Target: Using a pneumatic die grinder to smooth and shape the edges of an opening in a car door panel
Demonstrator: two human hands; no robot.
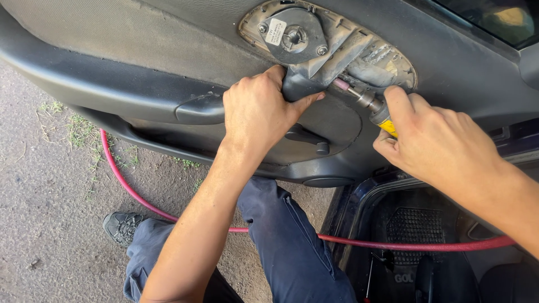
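The yellow-handled tool [377, 110] is held at an angle against the oval opening [368, 59] in the upper part of the car door panel [140, 50], its pink tip [340, 85] resting at the opening's lower edge. The right hand [435, 143] is closed around the tool's handle, index finger extended along the metal collar toward the tip. Just left of the tip, the left hand [259, 112] grips a dark plastic trim piece [306, 84] on the panel, fingers curled over its top edge and thumb pressed beneath it. Above that hand, inside the opening, sits a round metal speaker mount [293, 35] with screws. Below the hand is the window crank [306, 137]. Under the door panel, a red hose [185, 216] runs across the ground and over the person's blue trouser leg [292, 241] into the car footwell [415, 224].
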